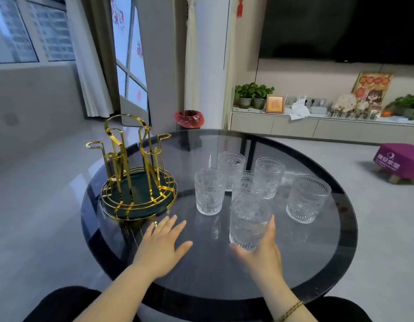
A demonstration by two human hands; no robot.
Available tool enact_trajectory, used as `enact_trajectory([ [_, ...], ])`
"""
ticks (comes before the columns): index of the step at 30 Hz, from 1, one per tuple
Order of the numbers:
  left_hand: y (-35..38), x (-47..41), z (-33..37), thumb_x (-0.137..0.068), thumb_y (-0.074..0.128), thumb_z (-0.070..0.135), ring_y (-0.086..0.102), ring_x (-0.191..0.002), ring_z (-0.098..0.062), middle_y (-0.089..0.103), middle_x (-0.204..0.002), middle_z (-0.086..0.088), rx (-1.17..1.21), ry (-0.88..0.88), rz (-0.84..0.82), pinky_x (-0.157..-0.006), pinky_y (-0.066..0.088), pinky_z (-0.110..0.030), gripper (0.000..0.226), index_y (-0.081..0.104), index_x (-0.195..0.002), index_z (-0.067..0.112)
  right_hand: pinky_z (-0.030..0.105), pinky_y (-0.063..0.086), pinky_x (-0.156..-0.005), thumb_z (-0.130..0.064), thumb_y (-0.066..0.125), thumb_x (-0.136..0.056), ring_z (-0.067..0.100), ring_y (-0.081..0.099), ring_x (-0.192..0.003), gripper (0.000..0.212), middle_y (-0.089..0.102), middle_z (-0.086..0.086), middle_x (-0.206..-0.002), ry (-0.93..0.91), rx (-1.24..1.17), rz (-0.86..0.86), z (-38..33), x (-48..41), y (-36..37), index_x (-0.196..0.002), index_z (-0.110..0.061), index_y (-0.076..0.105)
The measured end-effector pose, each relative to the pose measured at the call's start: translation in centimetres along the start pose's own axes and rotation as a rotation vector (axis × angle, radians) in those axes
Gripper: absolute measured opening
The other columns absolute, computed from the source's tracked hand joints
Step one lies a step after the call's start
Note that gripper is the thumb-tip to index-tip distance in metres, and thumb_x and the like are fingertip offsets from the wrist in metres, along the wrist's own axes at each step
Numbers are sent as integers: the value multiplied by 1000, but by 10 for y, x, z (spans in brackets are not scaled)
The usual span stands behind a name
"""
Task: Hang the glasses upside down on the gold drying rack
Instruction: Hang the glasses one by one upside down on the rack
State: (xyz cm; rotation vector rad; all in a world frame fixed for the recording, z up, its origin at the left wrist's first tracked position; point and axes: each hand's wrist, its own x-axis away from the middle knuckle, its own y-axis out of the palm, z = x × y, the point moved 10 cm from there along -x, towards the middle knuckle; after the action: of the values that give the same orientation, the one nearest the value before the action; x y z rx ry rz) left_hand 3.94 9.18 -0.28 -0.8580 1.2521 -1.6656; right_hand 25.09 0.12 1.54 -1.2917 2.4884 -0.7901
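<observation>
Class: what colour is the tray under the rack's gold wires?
Dark green tray, head view.

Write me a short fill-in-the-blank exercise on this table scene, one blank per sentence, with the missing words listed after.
1. The right hand grips one embossed glass; the left hand holds ____.
2. The gold drying rack carries ____ glasses.
3. The rack's tray is dark ____.
4. The round table has a ____ top.

Missing words: nothing; no; green; glass
</observation>
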Motion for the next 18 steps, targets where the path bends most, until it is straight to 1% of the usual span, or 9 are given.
enact_trajectory([
  [2, 0, -3, -2, -90, 27, 54, -3, -141, -13, 3, -155, 3, -29, 4, 12, -115, -3, -37, 58, 10, -140, 31, 39, 37, -96, -35, 78, -57, 33, 41, -122, 114, 47, 14, -132, -21, 2, 28, -4, -1, -1, -139, -23, -1],
  [4, 0, -4, -3, -89, 27, 54, -3, -141, -13, 4, -154, 3, -42, 8, 25, -115, -3, -37, 58, 10, -140, 31, 41, 37, -101, -36, 77, -57, 33, 41, -121, 101, 51, 12, -128, -10, 10, 60, -2, -5, -1, -135, -17, 17],
  [6, 2, -5, -2, -90, 27, 54, -3, -141, -13, 3, -155, 3, -44, 15, 14, -115, -3, -38, 58, 10, -140, 31, 44, 38, -100, -35, 77, -56, 33, 46, -116, 84, 57, 12, -119, -17, 7, 85, -3, -4, -2, -124, -12, 33],
  [8, 0, -5, -1, -90, 27, 54, -3, -141, -13, 3, -155, 3, -51, 19, 29, -115, -3, -38, 58, 9, -140, 31, 44, 39, -99, -33, 77, -56, 33, 48, -114, 78, 58, 12, -115, -23, -5, 92, -3, -5, -3, -119, -11, 37],
  [10, -1, -3, 0, -90, 30, 52, -3, -141, -13, 3, -155, 3, -19, 26, 34, -115, -3, -37, 59, 8, -140, 30, 39, 44, -89, -33, 77, -57, 33, 50, -111, 78, 58, 10, -113, -34, -36, 80, -2, -4, -3, -119, -12, 36],
  [12, -12, 0, -2, -90, 36, 49, -1, -141, -12, 2, -154, 4, 46, 22, 79, -115, -1, -34, 61, 6, -140, 30, 33, 43, -74, -32, 77, -57, 31, 56, -101, 76, 59, 5, -105, -60, -76, 66, -2, -4, -2, -119, -16, 35],
  [14, -34, 6, -6, -90, 41, 43, 1, -141, -12, 4, -154, 4, 98, 29, 198, -114, 0, -31, 62, 8, -140, 29, 31, 40, -71, -29, 77, -58, 30, 58, -95, 75, 55, -2, -96, -74, -139, 50, 0, -3, -3, -119, -19, 34],
  [16, -66, 15, -13, -90, 45, 37, 4, -139, -10, 9, -153, 3, 132, 47, 369, -110, -1, -28, 61, 13, -140, 27, 31, 39, -74, -25, 79, -56, 24, 55, -88, 77, 52, -6, -93, -94, -230, 29, -3, -3, -2, -119, -19, 35],
  [18, -98, 22, -22, -89, 48, 33, 1, -134, -4, 13, -152, 3, 139, 66, 512, -107, -1, -29, 60, 17, -139, 26, 30, 38, -76, -16, 80, -55, 18, 52, -86, 76, 52, -6, -92, -112, -316, 17, -9, -3, -1, -117, -17, 37],
])
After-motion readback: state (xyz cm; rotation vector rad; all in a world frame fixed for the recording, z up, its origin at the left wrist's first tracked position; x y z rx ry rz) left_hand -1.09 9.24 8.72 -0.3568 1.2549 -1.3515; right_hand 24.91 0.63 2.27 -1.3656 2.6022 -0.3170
